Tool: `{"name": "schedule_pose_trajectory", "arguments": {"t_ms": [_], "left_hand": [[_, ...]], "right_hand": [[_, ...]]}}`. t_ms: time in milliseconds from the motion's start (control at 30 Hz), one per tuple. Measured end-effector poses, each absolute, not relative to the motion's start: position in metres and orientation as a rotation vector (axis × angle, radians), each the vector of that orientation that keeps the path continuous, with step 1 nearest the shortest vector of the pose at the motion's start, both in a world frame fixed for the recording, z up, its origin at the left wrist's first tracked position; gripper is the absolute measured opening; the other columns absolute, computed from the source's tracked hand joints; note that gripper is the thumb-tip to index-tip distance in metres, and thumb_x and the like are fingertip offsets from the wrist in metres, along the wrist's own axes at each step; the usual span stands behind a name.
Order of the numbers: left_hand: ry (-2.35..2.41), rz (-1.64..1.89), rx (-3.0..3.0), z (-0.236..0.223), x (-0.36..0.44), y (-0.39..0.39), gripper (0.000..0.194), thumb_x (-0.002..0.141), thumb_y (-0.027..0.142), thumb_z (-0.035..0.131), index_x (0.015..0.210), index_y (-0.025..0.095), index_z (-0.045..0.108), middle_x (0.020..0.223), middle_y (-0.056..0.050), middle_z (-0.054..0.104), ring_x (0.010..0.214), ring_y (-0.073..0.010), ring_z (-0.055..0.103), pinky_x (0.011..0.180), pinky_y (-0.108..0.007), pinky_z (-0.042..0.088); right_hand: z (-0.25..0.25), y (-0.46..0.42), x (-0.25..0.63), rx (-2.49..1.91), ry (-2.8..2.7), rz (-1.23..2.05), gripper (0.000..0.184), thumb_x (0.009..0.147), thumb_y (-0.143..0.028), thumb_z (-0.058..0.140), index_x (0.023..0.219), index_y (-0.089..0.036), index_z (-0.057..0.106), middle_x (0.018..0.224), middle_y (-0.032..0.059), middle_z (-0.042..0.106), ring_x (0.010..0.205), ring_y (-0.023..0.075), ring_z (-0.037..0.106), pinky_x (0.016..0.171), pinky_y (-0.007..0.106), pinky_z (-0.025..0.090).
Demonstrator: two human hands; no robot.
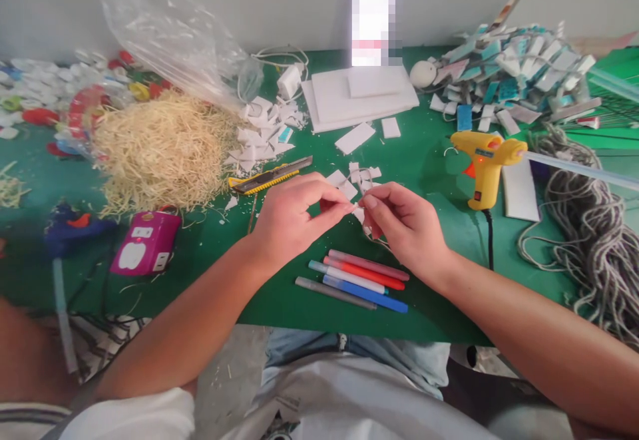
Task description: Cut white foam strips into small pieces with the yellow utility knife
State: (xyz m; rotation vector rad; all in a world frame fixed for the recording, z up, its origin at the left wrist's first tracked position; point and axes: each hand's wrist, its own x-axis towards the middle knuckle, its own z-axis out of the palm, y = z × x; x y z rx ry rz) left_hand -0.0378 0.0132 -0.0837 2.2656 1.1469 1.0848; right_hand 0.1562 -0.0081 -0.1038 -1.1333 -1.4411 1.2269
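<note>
My left hand (pixel 294 217) and my right hand (pixel 402 220) meet over the middle of the green table, both closed in a pinch. A small white piece (pixel 355 206) shows between their fingertips; its exact shape is too small to tell. Thin grey cord (pixel 368 174) runs behind my right fingers and comes out below them. White foam scraps (pixel 342 184) lie just beyond the fingertips. A yellow utility knife (pixel 269 176) rests beyond my left hand, its blade out. Several felt-tip pens (pixel 359 279) are laid side by side below my hands.
A yellow glue gun (pixel 486 157) stands at right beside a bundle of grey cord (pixel 594 220). White foam boards (pixel 324 104) lie at the back. Straw-like shreds (pixel 160 150), a purple power socket box (pixel 146 243) and a blue glue gun (pixel 74 230) occupy the left, near another person's arm.
</note>
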Motion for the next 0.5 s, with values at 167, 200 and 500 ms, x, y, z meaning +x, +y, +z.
{"name": "schedule_pose_trajectory", "arguments": {"t_ms": [167,200,500], "left_hand": [[1.44,0.877,2.167,-0.052,-0.078,0.015,0.018,0.085,0.035,0.069,0.073,0.023,0.075,0.077,0.002,0.075,0.07,-0.0139,0.065,0.067,-0.025,0.049],[1.547,0.793,2.128,-0.044,-0.091,0.015,0.024,0.081,0.044,0.07,0.07,0.023,0.074,0.073,0.002,0.074,0.066,-0.0137,0.063,0.065,-0.026,0.047],[2.322,0.073,1.709,-0.021,-0.142,0.021,0.031,0.063,0.053,0.071,0.06,0.023,0.072,0.064,0.003,0.071,0.063,-0.0168,0.06,0.066,-0.03,0.04]], "right_hand": [[-0.096,-0.004,0.16,-1.2,-1.333,1.086,0.038,0.091,-0.058,0.067,0.083,-0.022,0.064,0.081,0.0006,0.071,0.05,0.0069,0.054,0.048,0.023,0.048],[-0.094,-0.003,0.161,-1.197,-1.327,1.058,0.036,0.092,-0.057,0.068,0.083,-0.022,0.064,0.084,0.0009,0.072,0.051,0.0069,0.054,0.048,0.024,0.049],[-0.085,-0.008,0.161,-1.055,-1.282,0.99,0.032,0.092,-0.051,0.07,0.077,-0.024,0.062,0.083,0.0005,0.071,0.044,0.0061,0.045,0.042,0.027,0.041]]}}
